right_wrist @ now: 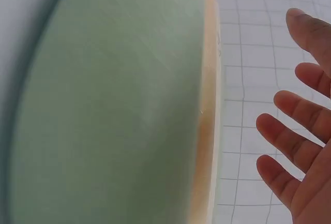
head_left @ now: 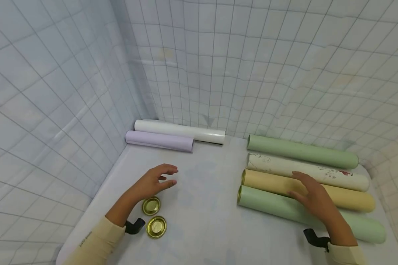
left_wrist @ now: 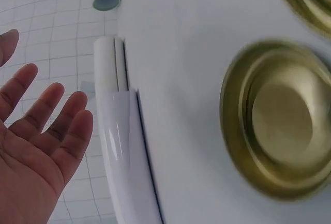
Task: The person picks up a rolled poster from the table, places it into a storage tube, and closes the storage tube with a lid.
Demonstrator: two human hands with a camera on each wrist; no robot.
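My left hand (head_left: 155,180) hovers above the white table with fingers loosely bent and nothing in it. Two gold round metal lids lie near that wrist: one lid (head_left: 151,206) further back, another lid (head_left: 156,227) in front; the left wrist view shows a dished gold lid (left_wrist: 282,123) close up. Over the right-hand tubes is my right hand (head_left: 313,195), its fingers spread and holding nothing. Below it lie a yellow tube (head_left: 268,183) and a light green tube (head_left: 268,200); the green tube (right_wrist: 114,105) fills much of the right wrist view.
Behind the yellow tube lie a floral white tube (head_left: 285,165) and another green tube (head_left: 302,150). At the back left, a lilac tube (head_left: 159,141) lies before a glossy white tube (head_left: 179,129). Grid-patterned sheeting (head_left: 219,66) walls the table's back and sides.
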